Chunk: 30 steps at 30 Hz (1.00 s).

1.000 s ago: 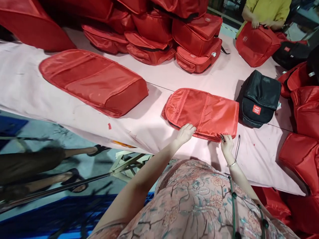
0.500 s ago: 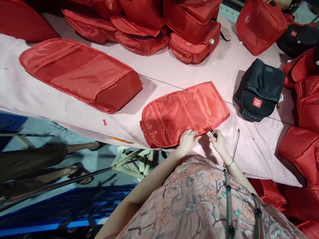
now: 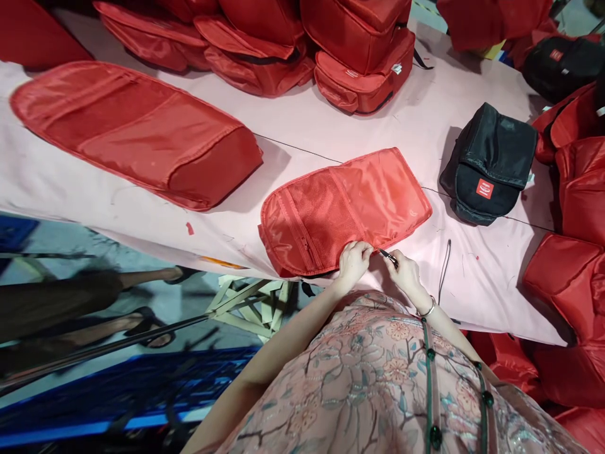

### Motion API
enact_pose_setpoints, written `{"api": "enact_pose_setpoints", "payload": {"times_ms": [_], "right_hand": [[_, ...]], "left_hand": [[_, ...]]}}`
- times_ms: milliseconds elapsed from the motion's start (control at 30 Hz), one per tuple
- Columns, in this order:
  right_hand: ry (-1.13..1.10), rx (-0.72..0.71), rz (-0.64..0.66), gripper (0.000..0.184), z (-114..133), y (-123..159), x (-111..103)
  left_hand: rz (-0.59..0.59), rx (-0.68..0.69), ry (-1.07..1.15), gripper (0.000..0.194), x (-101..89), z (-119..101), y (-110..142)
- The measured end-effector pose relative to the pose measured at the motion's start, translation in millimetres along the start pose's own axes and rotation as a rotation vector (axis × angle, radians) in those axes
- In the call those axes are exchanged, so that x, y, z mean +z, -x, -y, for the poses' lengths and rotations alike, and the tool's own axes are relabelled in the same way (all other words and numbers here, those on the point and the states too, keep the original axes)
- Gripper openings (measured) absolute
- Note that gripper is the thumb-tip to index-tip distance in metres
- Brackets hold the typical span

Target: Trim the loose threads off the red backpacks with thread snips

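A red bag [image 3: 326, 214] lies open and flattened on the pink-covered table, its mesh pocket and zipper facing up. My left hand [image 3: 353, 265] pinches the bag's near edge between thumb and fingers. Just to the right, my right hand [image 3: 403, 271] is closed around small dark thread snips [image 3: 388, 257], their tips pointing left at that same edge. Whether the blades touch a thread is too small to tell. A silvery bracelet circles my right wrist.
A larger red bag [image 3: 137, 139] lies at the left. A black bag [image 3: 494, 164] with a red label stands at the right. Stacked red bags [image 3: 265, 47] line the back, and more red bags [image 3: 571, 277] crowd the right side. A dark cord loop [image 3: 445, 271] lies near my right wrist.
My right hand and the snips have shifted left along the bag's edge, closer to my left hand. At the back right, a red bag has been moved up, showing something yellow beneath.
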State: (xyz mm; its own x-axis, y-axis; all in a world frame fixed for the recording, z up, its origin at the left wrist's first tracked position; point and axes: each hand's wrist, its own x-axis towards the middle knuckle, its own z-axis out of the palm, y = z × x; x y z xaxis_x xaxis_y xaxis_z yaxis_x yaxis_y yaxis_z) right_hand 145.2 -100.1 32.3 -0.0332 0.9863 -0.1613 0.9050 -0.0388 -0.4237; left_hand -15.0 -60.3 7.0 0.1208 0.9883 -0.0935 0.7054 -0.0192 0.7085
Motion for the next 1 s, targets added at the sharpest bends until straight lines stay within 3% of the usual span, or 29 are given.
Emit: {"api": "enact_pose_setpoints", "payload": {"times_ms": [367, 533, 633, 767, 933, 1000], "right_hand": [[0.124, 0.0, 0.096, 0.028, 6, -12, -6], [-0.053, 0.018, 0.067, 0.028, -3, -9, -7], [-0.224, 0.051, 0.074, 0.03, -12, -7, -8], [-0.331, 0.061, 0.087, 0.031, -18, -9, -14], [-0.324, 0.063, 0.124, 0.027, -15, -14, -21], [-0.334, 0.055, 0.142, 0.026, -12, -16, -24]], "left_hand": [[-0.004, -0.002, -0.034, 0.018, 1.2, 0, -1], [-0.037, 0.033, -0.104, 0.019, -2.7, -4, 11], [0.047, 0.001, -0.109, 0.019, 1.3, -5, 24], [0.296, -0.254, 0.224, 0.02, 18.0, 4, 31], [0.217, -0.711, 0.921, 0.015, 27.2, 16, 23], [0.227, -0.826, 1.174, 0.011, 24.4, 16, 21]]}}
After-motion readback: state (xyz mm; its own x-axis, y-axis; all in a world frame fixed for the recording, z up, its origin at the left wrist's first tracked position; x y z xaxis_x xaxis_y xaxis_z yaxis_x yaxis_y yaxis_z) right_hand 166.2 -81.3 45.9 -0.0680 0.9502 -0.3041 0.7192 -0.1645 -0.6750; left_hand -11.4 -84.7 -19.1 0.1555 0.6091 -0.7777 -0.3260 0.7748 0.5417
